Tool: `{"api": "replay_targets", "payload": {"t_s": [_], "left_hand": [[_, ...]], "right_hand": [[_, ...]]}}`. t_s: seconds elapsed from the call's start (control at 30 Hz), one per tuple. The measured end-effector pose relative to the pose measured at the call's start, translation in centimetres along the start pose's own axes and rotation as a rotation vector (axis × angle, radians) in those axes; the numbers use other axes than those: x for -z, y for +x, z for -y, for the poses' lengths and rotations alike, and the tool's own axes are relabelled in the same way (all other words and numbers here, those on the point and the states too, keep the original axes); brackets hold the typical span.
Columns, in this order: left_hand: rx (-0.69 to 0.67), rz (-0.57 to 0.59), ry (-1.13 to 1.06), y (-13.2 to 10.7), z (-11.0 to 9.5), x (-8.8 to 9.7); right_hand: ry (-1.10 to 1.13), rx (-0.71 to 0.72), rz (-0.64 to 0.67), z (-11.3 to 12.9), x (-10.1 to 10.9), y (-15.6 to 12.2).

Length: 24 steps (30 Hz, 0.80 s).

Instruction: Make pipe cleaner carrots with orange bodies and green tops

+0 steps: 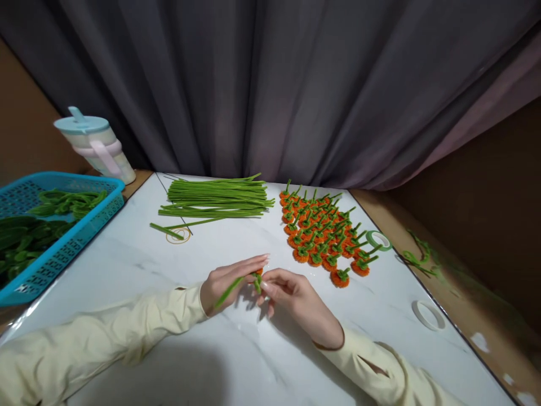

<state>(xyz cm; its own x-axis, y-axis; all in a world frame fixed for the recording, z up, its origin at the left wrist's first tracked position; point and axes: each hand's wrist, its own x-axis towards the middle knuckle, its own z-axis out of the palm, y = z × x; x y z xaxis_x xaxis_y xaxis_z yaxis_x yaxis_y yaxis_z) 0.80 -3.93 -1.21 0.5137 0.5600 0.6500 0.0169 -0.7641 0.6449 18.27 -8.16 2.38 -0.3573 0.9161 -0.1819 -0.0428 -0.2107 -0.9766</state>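
My left hand (226, 282) and my right hand (291, 299) meet at the middle of the white marble table (139, 265). Together they pinch a green pipe cleaner (230, 289) with a small orange piece at its tip (258, 272). The left hand's fingers stretch along the stem; the right hand's fingertips are closed on its green end. Beyond them lies a cluster of several finished orange flowers with green stems (325, 234). A bundle of green pipe cleaners (215, 198) lies at the far middle of the table.
A blue basket (63, 239) with green leaves stands at the left. A lidded jug (95, 144) stands behind it. A green tape roll (378, 239) and a white tape roll (428, 314) lie at the right. Green scraps (416, 256) lie beyond the right edge. A dark curtain hangs behind.
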Motion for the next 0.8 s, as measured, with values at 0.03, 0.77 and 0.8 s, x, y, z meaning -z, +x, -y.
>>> {"api": "replay_targets", "payload": {"t_s": [0.03,0.77,0.8], "left_hand": [[-0.030,0.012,0.010,-0.1,0.1,0.0],[-0.085,0.145,0.087,-0.2,1.0,0.3],[-0.090,0.125,0.097,-0.2,0.8,0.3]], "right_hand": [[0.089,-0.047,0.043,0.1,-0.2,0.1],[-0.078,-0.003,-0.041,0.7,-0.1,-0.2],[-0.124,0.011,-0.049,0.6,-0.1,-0.3]]}}
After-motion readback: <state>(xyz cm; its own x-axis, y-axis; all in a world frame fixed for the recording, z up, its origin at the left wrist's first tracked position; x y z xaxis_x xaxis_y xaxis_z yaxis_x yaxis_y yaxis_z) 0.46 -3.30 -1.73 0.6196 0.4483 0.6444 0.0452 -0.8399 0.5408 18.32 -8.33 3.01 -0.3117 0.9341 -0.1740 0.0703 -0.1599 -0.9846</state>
